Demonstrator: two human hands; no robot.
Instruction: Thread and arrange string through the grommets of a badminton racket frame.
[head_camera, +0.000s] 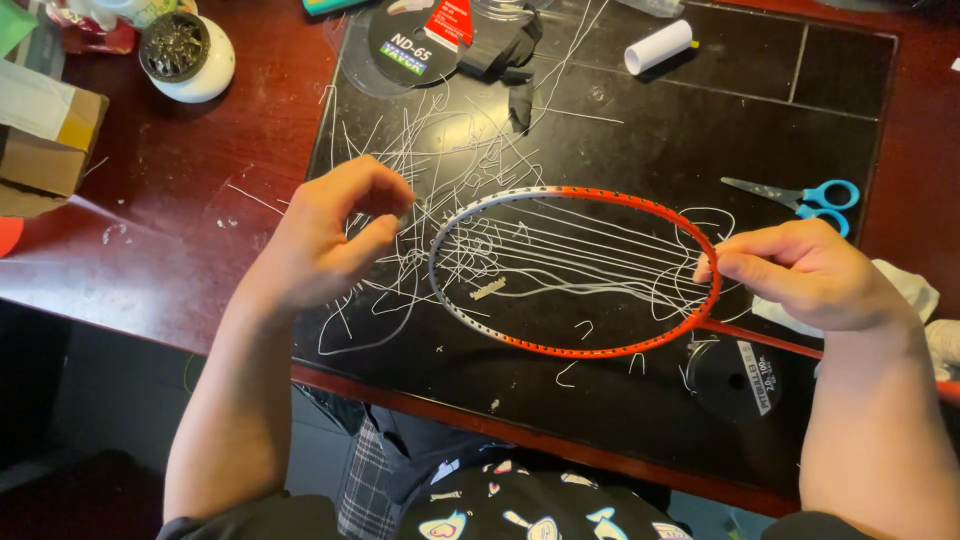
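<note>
A badminton racket frame (600, 349), orange fading to grey and white, lies flat on a black mat (700, 140). Loose white strings (590, 250) run lengthwise across its head. My right hand (810, 275) pinches the frame's orange end near the shaft, fingers closed on it. My left hand (335, 235) hovers just left of the frame's grey end, thumb and fingers pinched on a thin white string that trails toward the frame. Cut string scraps (430, 150) litter the mat around it.
Blue-handled scissors (810, 196) lie at the right. A white paper roll (658, 46) and a string reel (420, 40) sit at the back, another dark reel (738, 378) by my right wrist. A cardboard box (45, 140) and a white round device (190, 55) stand left on the red-brown desk (170, 200).
</note>
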